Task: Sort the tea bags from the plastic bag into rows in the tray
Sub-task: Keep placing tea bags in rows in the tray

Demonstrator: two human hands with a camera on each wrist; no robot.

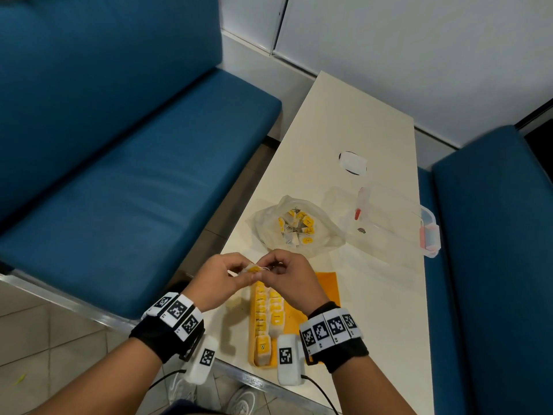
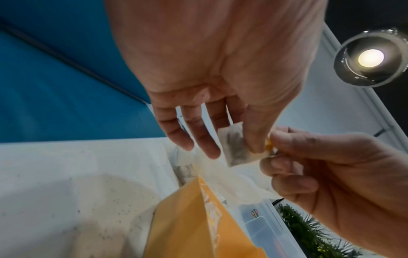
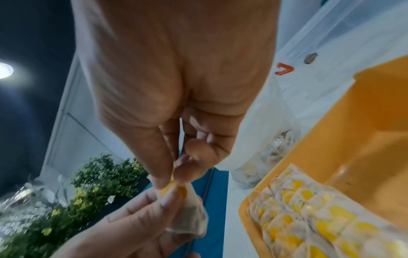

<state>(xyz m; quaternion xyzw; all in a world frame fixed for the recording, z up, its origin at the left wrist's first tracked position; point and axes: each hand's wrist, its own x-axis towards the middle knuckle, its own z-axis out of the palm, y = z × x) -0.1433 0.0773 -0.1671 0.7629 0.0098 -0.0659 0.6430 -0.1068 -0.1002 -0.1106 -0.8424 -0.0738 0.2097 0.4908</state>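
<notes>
Roughly midway: both my left hand (image 1: 220, 277) and right hand (image 1: 291, 280) pinch one tea bag (image 2: 235, 144) above the tray (image 1: 327, 283), two rows started at lower centre, plastic bag (image 1: 269, 223) still holding many.

An orange tray (image 1: 327, 283) holds white tea bags (image 1: 270, 313) with yellow tags, beside blue benches (image 1: 134, 163).

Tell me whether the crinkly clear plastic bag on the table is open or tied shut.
Open: the crinkly clear plastic bag has its mouth spread wide, and loose yellow-tagged tea bags show inside it uncovered.
</notes>
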